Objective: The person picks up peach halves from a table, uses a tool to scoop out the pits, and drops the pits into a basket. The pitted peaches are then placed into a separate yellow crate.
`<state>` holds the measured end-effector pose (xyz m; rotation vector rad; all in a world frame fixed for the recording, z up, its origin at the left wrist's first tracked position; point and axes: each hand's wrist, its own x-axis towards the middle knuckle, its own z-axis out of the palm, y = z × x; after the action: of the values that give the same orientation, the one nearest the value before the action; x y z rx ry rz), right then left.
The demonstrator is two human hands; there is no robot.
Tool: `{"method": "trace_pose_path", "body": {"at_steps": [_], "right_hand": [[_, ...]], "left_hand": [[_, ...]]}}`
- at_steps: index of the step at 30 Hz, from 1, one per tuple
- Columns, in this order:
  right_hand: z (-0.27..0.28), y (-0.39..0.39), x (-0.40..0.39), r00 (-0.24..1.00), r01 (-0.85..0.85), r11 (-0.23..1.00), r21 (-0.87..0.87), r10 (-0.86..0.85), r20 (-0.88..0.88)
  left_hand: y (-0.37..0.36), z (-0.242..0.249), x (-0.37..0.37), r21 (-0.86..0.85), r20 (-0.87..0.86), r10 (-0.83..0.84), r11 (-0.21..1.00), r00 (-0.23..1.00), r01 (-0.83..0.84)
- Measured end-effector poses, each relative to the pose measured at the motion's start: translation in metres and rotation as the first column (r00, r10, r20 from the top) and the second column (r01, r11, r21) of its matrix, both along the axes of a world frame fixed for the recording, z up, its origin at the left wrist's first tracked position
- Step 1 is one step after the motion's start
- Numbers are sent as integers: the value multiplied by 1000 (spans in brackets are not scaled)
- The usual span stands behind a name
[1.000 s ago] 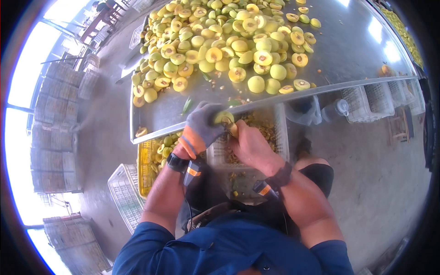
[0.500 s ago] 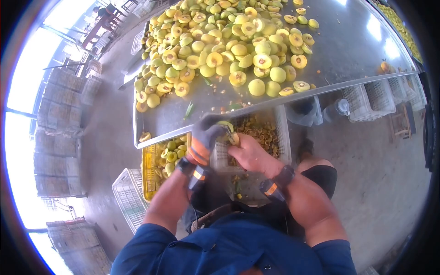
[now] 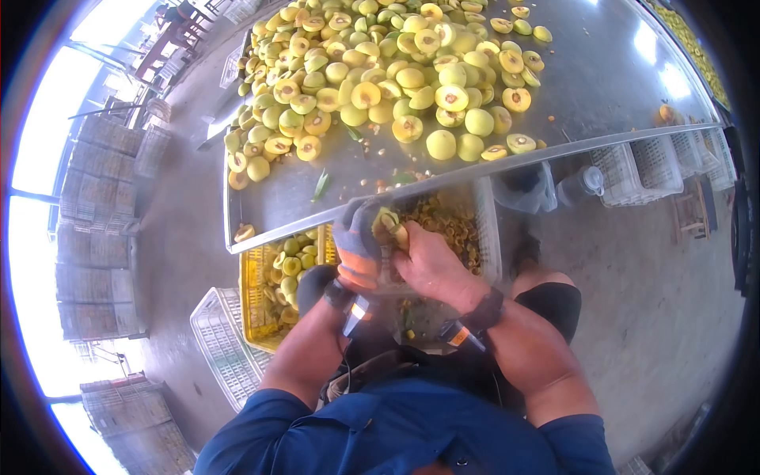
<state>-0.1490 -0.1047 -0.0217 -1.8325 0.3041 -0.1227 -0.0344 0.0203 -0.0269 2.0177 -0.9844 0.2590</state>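
My left hand [image 3: 359, 244], in a grey and orange glove, is closed around a yellow-green fruit half [image 3: 385, 219] just beyond the table edge. My bare right hand [image 3: 438, 265] grips a small pitting tool by its wooden handle [image 3: 402, 237]. The tool's end is against the fruit, and its tip is hidden there. Below both hands stands a white crate [image 3: 490, 229] with brown pits and scraps inside. Left of it, a yellow crate [image 3: 255, 305] contains hollowed fruit halves.
A metal table [image 3: 586, 87] carries a big heap of halved fruit [image 3: 364, 95]. A white crate [image 3: 226, 336] stands on the floor at left, near stacked crates [image 3: 95, 261]. More white baskets [image 3: 633, 176] and a clear plastic jug [image 3: 582, 186] sit under the table at right.
My left hand has turned slightly, so more of the fruit's cut side shows. The tool has moved in against the fruit, and its metal end is less visible.
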Motion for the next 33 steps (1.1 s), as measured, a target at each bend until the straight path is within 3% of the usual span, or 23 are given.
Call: {"method": "trace_pose_path", "body": {"at_steps": [10, 13, 15, 17, 22, 25, 28, 31, 33], "right_hand": [[-4, -3, -1, 1000, 1, 999, -44, -1, 0], [-4, -2, -1, 1000, 6, 997, -79, -5, 9], [-4, -2, -1, 1000, -25, 1000, -17, 25, -6], [-2, -3, -1, 997, -61, 997, 51, 63, -35], [-8, -3, 1, 981, -148, 972, 184, 168, -97], [-8, -1, -1, 983, -138, 979, 152, 154, -97], [-9, -1, -2, 980, -163, 971, 174, 179, -84], [-3, 6, -4, 961, -50, 997, 66, 66, -267], [-4, -2, -4, 969, -144, 958, 249, 188, -161]], "left_hand": [[-1, 11, -6, 125, -2, 62, 990, 998, -62], [-1, 4, -4, 61, -93, 63, 996, 994, -57], [-1, -5, -3, -1, -296, 102, 994, 950, -107], [2, -8, -2, -10, -382, 110, 992, 918, -123], [-6, 5, -6, 88, -328, 118, 992, 937, -94], [-7, 11, -7, 140, -288, 130, 986, 949, -92], [-13, 13, -12, 10, -576, 196, 972, 793, -233], [-8, 2, -5, 32, -224, 98, 995, 970, -93], [-6, 1, -3, 0, -327, 78, 997, 942, -82]]}}
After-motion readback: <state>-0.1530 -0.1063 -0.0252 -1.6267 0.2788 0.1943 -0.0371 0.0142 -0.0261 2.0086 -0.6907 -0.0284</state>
